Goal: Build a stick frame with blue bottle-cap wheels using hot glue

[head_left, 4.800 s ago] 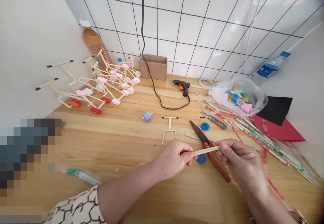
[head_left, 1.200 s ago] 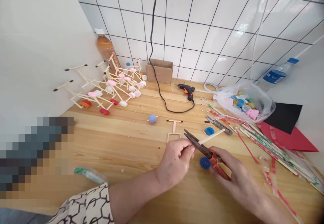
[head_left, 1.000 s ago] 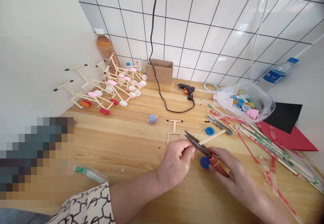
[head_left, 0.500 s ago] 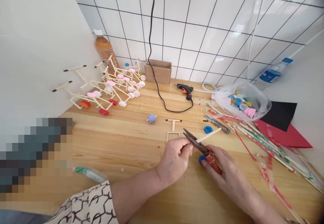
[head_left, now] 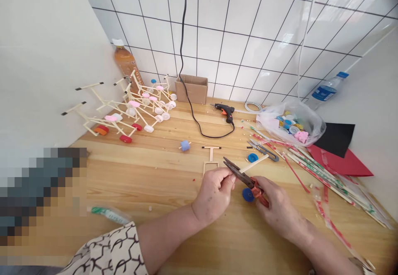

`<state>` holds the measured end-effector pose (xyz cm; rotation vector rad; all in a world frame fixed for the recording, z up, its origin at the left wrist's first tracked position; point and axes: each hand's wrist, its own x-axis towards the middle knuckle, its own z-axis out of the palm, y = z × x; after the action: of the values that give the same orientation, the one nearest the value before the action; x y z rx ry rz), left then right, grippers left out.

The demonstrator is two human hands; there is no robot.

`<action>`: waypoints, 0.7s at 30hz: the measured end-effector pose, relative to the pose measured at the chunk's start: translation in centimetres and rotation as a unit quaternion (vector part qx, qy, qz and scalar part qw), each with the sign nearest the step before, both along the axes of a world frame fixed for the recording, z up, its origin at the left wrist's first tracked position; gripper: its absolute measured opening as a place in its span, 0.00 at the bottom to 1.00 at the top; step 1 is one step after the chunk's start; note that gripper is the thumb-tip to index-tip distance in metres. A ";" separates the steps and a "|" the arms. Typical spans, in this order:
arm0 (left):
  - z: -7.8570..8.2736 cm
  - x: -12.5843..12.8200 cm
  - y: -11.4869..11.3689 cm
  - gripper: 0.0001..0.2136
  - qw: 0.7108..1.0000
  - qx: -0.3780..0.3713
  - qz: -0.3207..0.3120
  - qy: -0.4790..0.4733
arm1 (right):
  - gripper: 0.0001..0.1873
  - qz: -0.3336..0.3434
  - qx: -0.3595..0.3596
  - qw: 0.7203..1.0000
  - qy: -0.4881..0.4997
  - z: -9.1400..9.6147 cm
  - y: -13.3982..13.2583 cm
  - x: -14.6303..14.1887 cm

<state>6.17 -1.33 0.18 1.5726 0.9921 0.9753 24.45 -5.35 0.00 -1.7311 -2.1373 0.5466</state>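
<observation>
My left hand point(head_left: 215, 194) is closed, pinching one end of a thin pale wooden stick point(head_left: 255, 164) between thumb and fingers. In my right hand point(head_left: 278, 204) are scissors point(head_left: 241, 174) with dark, rusty blades and orange-red handles. The blades lie across the stick right beside my left fingertips, and the stick's free end points up to the right. Behind my left hand lies a small stick frame point(head_left: 211, 164) with a T-shaped top tipped in black. A dark blue bottle cap point(head_left: 248, 195) sits by the scissors' handles, and a lighter blue cap point(head_left: 253, 157) lies beyond the stick.
Several stick-built carts with bottle-cap wheels point(head_left: 126, 139) stand at the left. At the back are a cardboard box point(head_left: 192, 89) and a corded glue gun point(head_left: 224, 111). Thread snips point(head_left: 264, 149), a bag of caps point(head_left: 290, 123) and bundled sticks point(head_left: 332, 181) lie right. A blue roller point(head_left: 185, 145) rests mid-table.
The scissors' handles have drawn closer together in my right hand. The dark blue cap shows more fully beside them. The whole view has shifted slightly; my left hand keeps its pinch.
</observation>
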 end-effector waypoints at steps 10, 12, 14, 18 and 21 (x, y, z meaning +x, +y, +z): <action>0.0 0.2 0.3 0.13 1.000 -0.009 0.013 0.007 | 0.08 -0.001 -0.034 0.999 -0.019 0.4 0.6 -0.2; 0.1 0.2 0.3 0.13 1.000 -0.007 0.018 0.009 | 0.07 -0.002 -0.034 0.999 -0.013 0.4 0.6 -0.2; 0.2 0.2 0.3 0.13 1.000 0.008 0.025 0.009 | 0.08 -0.002 -0.018 1.000 0.000 0.3 0.6 -0.2; 0.1 0.2 0.2 0.13 1.000 -0.003 0.019 0.002 | 0.12 0.013 -0.008 1.000 0.027 0.1 0.5 -0.2; -0.1 0.3 0.2 0.13 0.999 -0.043 0.007 -0.010 | 0.13 0.020 -0.025 0.999 0.042 0.0 0.4 -0.2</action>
<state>6.49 -1.15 0.09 1.4835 1.0186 0.9445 24.22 -4.90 0.02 -1.6643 -2.1215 0.6773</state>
